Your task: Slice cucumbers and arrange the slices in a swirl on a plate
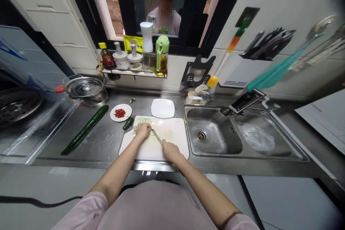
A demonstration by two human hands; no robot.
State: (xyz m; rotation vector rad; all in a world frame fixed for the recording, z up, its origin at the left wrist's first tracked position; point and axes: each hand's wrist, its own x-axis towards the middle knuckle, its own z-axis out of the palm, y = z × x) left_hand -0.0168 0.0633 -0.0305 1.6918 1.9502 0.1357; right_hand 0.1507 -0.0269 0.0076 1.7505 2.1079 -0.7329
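Observation:
My right hand [170, 151] is closed around the handle of a kitchen knife [157, 138], its blade slanting up and left over the white cutting board [176, 134]. Close to the blade's tip, my left hand [142, 131] has its fingers curled together low over the board; what they pinch is hidden. A thin cucumber slice [152, 132] lies by the blade. Behind my left hand, several overlapping cucumber slices [144, 120] form a row along the board's far edge. A cut cucumber piece [128, 123] rests just left of the board.
A whole cucumber [85, 129] lies at left, near a small plate [129, 109] of red chopped bits and a lidded steel pot [91, 97]. Behind the board sits a square white plate [162, 108]. The double sink [215, 152] is at right; a condiment shelf [145, 73] hangs behind.

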